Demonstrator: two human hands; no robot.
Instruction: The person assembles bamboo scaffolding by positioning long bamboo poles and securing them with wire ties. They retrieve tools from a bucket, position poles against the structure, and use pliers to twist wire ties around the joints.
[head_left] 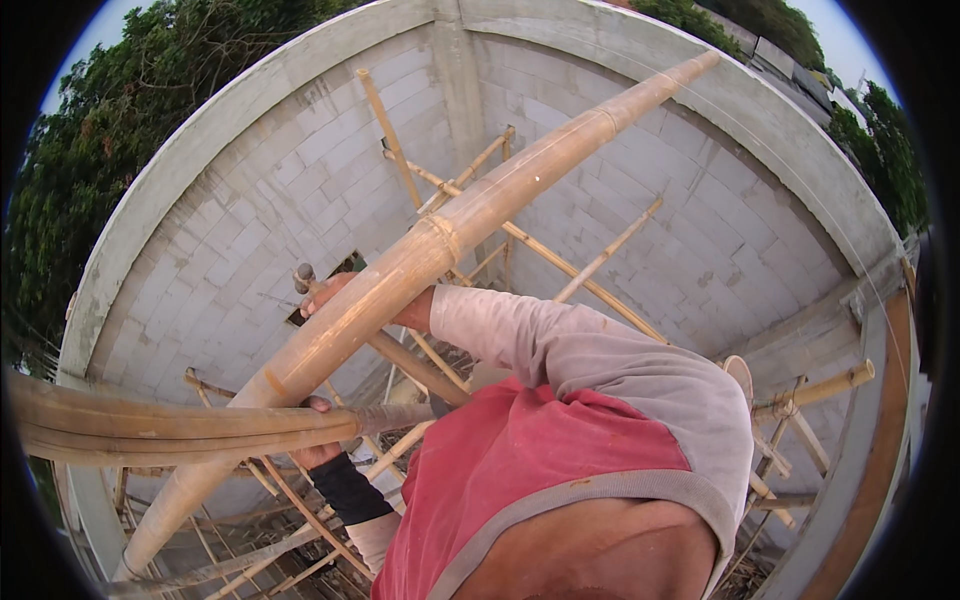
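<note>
A thick bamboo pole (440, 235) runs diagonally from the lower left to the wall's top at the upper right. My right hand (322, 293) is closed on what looks like a hammer (304, 276), behind the thick pole; its rounded grey head shows, while the handle is mostly hidden. My left hand (318, 455), below a black wristband (352, 488), wraps round a second bamboo pole (190, 432) that comes in from the left edge and crosses over the thick one. Its thumb shows above this pole and the palm below. Another bamboo length (420, 366) lies beneath the thick pole.
Pale block walls (640, 230) topped by a concrete beam (250, 95) meet in a corner ahead. Bamboo scaffolding (590, 285) stands below and around me. A thin string (800, 210) stretches along the right wall. Trees (130, 130) rise beyond the left wall.
</note>
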